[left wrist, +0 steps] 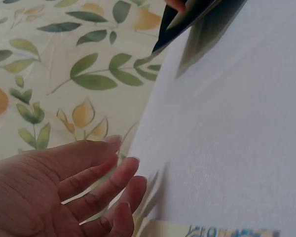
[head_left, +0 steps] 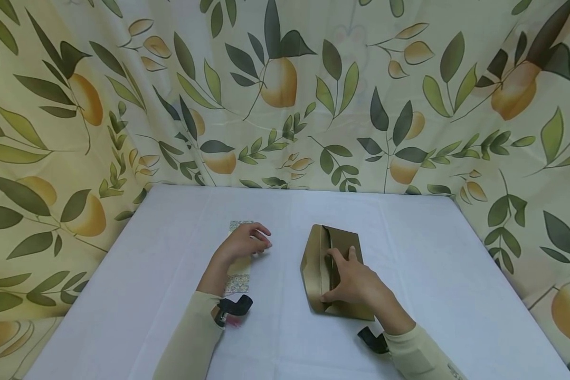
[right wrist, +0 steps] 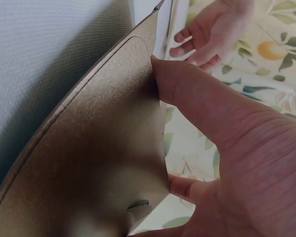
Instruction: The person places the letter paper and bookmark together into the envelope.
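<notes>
A gold cardboard envelope (head_left: 313,274) lies tilted on the white table, right of the middle, with a dark gap along its fold. My right hand (head_left: 358,279) grips it at that gap, thumb at the near end and fingers farther up. From the right wrist, the envelope's gold face (right wrist: 103,123) shows a small slit and a curved flap line. My left hand (head_left: 244,240) is held over a flat patterned card (head_left: 238,284), its fingers loosely bent with nothing in them. The hand and wrist cover the card's middle in the head view.
White cloth covers the table (head_left: 275,343). A curtain (head_left: 313,105) printed with fruit and leaves hangs behind and along both sides. Black wrist cameras stick out from the left wrist (head_left: 237,305) and the right wrist (head_left: 374,340).
</notes>
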The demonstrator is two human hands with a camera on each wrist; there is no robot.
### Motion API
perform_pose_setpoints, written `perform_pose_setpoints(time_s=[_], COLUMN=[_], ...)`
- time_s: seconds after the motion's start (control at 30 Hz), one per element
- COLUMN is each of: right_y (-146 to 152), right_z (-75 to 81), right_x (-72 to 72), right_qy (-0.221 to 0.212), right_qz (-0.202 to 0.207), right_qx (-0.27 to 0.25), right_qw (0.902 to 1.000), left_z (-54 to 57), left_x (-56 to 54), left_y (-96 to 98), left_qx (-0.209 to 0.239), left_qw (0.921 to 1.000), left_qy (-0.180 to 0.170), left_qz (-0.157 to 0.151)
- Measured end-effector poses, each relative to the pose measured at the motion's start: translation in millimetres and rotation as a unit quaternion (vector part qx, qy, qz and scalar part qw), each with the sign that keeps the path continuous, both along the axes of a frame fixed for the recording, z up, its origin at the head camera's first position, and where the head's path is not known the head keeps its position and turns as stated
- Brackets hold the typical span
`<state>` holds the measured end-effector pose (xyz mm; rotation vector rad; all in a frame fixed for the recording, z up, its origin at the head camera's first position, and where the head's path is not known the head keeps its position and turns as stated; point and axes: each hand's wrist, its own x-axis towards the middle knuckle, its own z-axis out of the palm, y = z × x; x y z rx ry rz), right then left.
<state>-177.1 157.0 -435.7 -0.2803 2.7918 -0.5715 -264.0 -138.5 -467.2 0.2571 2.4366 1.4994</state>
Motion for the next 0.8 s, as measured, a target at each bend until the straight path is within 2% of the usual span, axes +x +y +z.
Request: perform_pose_setpoints(time_s=[0.23, 0.57, 0.8], right_y=[0, -1, -2], right_z=[-0.4, 1.9, 0.3], right_x=[1.5, 2.2, 1.8], right_qy=[-0.006, -0.007, -0.005], right_qz=[0.003, 0.002, 0.004], right_qx=[-0.004, -0.008, -0.001], right_qw=[1.0000, 0.9999, 1.0000], left_z=[-1.3, 2.6, 1.4], left_x=[-2.9, -2.8, -3.6], left_y=[-17.5, -36.9, -50.4], left_qx=[0.001, 0.030, 0.024], left_qw=[0.9999, 0.9988, 0.9979], left_qy=[-0.006, -0.012, -0.016], left_qz=[0.012, 0.037, 0.058])
